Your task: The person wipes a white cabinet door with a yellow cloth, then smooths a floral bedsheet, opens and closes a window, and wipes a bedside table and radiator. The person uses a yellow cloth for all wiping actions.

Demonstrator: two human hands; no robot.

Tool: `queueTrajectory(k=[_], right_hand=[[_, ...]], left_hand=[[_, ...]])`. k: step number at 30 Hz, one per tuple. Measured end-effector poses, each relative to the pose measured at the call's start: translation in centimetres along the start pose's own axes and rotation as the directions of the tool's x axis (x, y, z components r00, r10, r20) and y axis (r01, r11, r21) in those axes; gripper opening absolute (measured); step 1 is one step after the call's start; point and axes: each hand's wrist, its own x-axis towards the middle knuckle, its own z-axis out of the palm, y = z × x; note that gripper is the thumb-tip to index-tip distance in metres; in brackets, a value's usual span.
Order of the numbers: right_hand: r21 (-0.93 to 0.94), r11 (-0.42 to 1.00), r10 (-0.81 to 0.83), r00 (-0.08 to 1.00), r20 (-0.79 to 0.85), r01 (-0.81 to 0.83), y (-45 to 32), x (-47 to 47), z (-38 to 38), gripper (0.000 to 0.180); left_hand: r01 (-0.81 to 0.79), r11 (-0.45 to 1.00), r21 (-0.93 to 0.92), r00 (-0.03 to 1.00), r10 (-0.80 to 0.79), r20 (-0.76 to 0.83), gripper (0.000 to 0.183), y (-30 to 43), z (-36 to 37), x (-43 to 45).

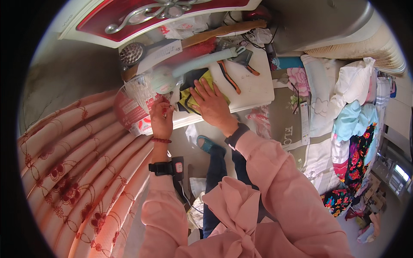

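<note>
My right hand (pixel 209 102) lies palm down, fingers spread, on a folded yellow and black cloth item (pixel 190 94) at the front edge of a white tabletop (pixel 250 87). To its left, my left hand (pixel 162 117) is raised with bent fingers close together beside a clear plastic container with red print (pixel 132 106); a small reddish thing shows at its fingers, too small to name. Behind the hands lies a pale green handle-like tube (pixel 206 61) with a round pale green end (pixel 163 80). Black and orange straps (pixel 229 77) lie right of the cloth item.
A round-headed brush (pixel 131 54), a wooden strip (pixel 226 29) and cables stand at the back. Patterned pink curtains (pixel 80 180) hang at left. On the right, a bed holds a remote control (pixel 304 122), a pillow (pixel 322 93) and heaped clothes (pixel 356 145).
</note>
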Motion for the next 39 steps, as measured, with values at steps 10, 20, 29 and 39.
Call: queueTrajectory(k=[10, 20, 29, 39], right_hand=[[-0.045, 0.988, -0.131, 0.964, 0.231, 0.145, 10.1, -4.4, -6.8, 0.054], [0.04, 0.978, 0.206, 0.978, 0.01, -0.206, 7.7, -7.1, -5.2, 0.056], [0.059, 0.989, -0.141, 0.976, 0.168, 0.133, -0.6, -1.8, -0.6, 0.051], [0.08, 0.997, -0.04, 0.97, 0.241, 0.021, -0.4, -3.2, -2.1, 0.054]], left_hand=[[0.161, 0.967, -0.199, 0.982, -0.138, 0.128, 0.016, 3.4, 2.2, 1.4], [0.166, 0.968, -0.19, 0.986, -0.156, 0.064, 0.031, 6.8, 4.3, 1.2], [0.559, 0.829, -0.018, 0.805, -0.548, -0.229, 0.055, -2.7, -4.5, -12.2], [0.659, 0.255, -0.708, 0.495, -0.855, 0.153, 0.047, -5.8, -6.1, -5.9]])
